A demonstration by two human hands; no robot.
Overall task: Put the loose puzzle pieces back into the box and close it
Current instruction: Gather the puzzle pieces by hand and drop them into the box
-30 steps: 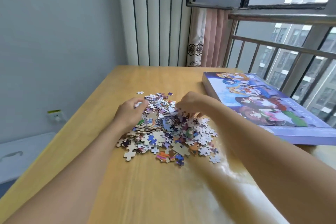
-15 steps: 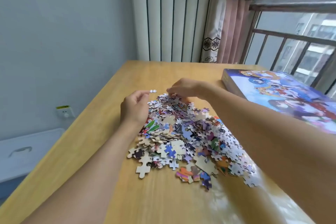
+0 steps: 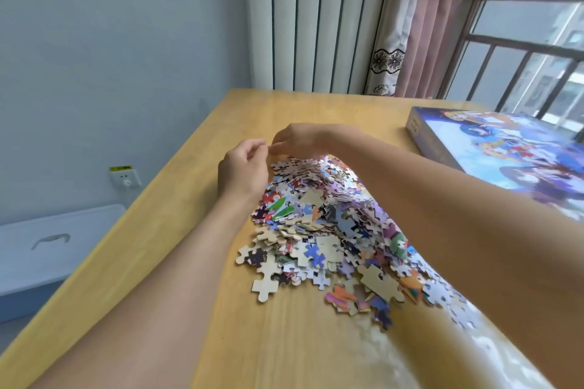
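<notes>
A: Where are the hands sitting against the puzzle piece pile (image 3: 328, 230)?

B: Both are working its far edge, around twelve o'clock. The left hand (image 3: 243, 170) is curling its fingers; the right hand (image 3: 300, 140) is cupping downward. I can't tell if either is pinching a piece.

A: And the puzzle box (image 3: 493, 148)?

B: It's lying shut at two o'clock, well apart, nearer the right hand.
</notes>
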